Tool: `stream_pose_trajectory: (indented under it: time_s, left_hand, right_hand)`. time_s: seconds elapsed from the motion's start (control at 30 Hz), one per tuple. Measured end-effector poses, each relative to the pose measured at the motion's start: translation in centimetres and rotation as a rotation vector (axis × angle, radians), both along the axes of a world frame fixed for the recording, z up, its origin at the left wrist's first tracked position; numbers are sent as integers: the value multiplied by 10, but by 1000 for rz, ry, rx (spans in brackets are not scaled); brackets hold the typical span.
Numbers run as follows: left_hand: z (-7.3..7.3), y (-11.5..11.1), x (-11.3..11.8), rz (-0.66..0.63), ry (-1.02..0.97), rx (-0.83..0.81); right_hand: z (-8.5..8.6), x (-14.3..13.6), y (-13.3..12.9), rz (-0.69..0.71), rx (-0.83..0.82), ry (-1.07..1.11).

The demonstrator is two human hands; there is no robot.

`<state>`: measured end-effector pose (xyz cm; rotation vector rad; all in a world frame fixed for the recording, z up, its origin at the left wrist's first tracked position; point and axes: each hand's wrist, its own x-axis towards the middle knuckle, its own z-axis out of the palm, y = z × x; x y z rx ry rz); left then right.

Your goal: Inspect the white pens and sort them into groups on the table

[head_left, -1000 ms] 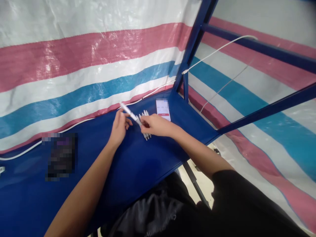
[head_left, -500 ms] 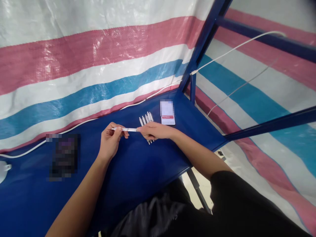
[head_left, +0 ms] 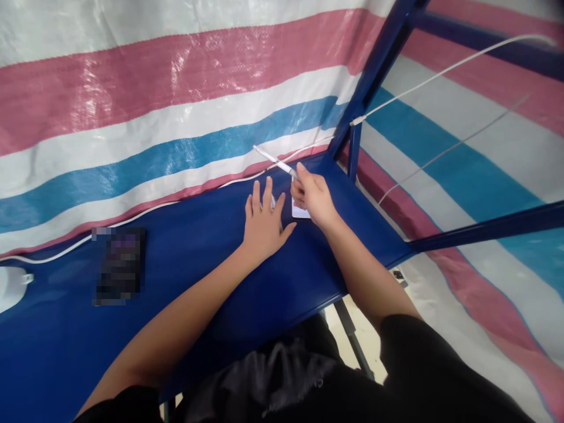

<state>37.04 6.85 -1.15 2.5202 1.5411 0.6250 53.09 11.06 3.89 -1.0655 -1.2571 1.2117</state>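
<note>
My right hand [head_left: 312, 195] is closed around one end of a white pen [head_left: 275, 161], which slants up and to the left in the air. Below that hand, partly covered by it, a phone with a light screen [head_left: 300, 212] lies on the blue table [head_left: 211, 247]. My left hand [head_left: 263, 226] is spread palm down over the row of white pens [head_left: 273, 202]. Only small bits of those pens show between its fingers, so most of the row is hidden.
Farther left on the table lies a dark, blurred-out object [head_left: 120, 265]. A white rounded item [head_left: 13, 288] sits at the left edge. A white cable [head_left: 154, 218] runs along the back by the striped sheet [head_left: 185, 70]. Blue frame bars [head_left: 379, 76] rise at the right.
My left hand has let go of the pen and moved right, opening over the row of pens. My right hand has carried the pen up and right, over the phone.
</note>
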Motion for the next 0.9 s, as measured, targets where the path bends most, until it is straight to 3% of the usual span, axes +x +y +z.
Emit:
stream_pose_trajectory:
  time_s: [0.17,0.27,0.37,0.57,0.77,0.9]
  left_hand:
    - [-17,3,-13,-64,125,-91]
    - [-17,0,-30,-77,143,-110]
    - [-13,1,-39,-90,154,-117]
    - [-15,9,-51,-21,96,-128]
    - [-28,13,-65,-11,-75,-80]
    - [-23,18,-73,49,-334,18]
  right_hand:
    - [10,21,2,-123,71,49]
    - [17,38,5,-115,137,168]
    - [13,39,7,-68,98,139]
    - [-5,12,4,199,-16,-197]
    - [-4,11,-3,423,-85,-215]
    - [-5,13,-2,502,-97,-165]
